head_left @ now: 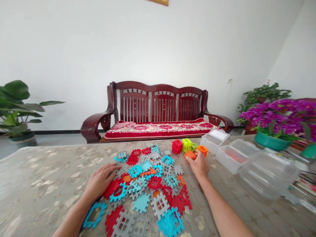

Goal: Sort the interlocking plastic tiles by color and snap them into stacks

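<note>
My left hand point(100, 181) lies with fingers stretched out against the left side of a spread of plastic interlocking panels point(142, 202) in red, grey, blue and orange. Some panels have window-like openings. My right hand point(200, 166) pinches an orange interlocking panel point(190, 154) between thumb and fingers, at the right of the spread. Just beyond it stand a red block point(177, 146), a yellow-green block point(187, 144) and a smaller green piece point(194, 147). Another orange piece point(202, 150) sits right behind my right hand, partly hidden by the fingers.
Clear plastic boxes point(230, 159) stand on the right of the patterned table point(49, 177), one with something red inside. Purple flowers point(281, 113) in a teal pot point(271, 141) are behind them. A wooden bench point(163, 89) faces me; a potted plant point(18, 112) is at left.
</note>
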Motion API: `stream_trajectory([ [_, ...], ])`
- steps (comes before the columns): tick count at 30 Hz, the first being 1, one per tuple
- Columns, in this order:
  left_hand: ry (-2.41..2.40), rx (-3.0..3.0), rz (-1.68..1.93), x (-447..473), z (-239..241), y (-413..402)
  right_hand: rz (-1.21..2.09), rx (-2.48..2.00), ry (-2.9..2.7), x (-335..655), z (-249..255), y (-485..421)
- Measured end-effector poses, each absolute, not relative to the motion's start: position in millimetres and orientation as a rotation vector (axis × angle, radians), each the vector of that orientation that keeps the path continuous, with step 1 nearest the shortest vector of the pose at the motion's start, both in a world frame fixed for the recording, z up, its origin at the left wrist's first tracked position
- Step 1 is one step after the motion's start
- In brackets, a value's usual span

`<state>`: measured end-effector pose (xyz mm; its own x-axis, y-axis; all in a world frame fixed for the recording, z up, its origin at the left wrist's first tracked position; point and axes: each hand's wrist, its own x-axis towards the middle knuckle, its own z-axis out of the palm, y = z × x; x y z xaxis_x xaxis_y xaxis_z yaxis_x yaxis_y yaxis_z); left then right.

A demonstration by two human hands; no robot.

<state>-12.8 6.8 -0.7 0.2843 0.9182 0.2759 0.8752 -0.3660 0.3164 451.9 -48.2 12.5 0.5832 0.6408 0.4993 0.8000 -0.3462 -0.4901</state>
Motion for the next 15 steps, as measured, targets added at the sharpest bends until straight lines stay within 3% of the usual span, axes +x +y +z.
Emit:
stream_trajectory([
  [5, 1.691, 2.439, 0.636, -10, 2, 4, -0.392, -1.862, -1.231, 448, 10, -55],
  [9, 1.703, 2.412, 0.639, -6, 7, 0, -0.215, -1.553, -1.480, 427, 10, -67],
  [15, 1.708, 2.381, 0.670, -2, 14, -6, -0.075, -1.657, -1.736, 398, 14, -80],
])
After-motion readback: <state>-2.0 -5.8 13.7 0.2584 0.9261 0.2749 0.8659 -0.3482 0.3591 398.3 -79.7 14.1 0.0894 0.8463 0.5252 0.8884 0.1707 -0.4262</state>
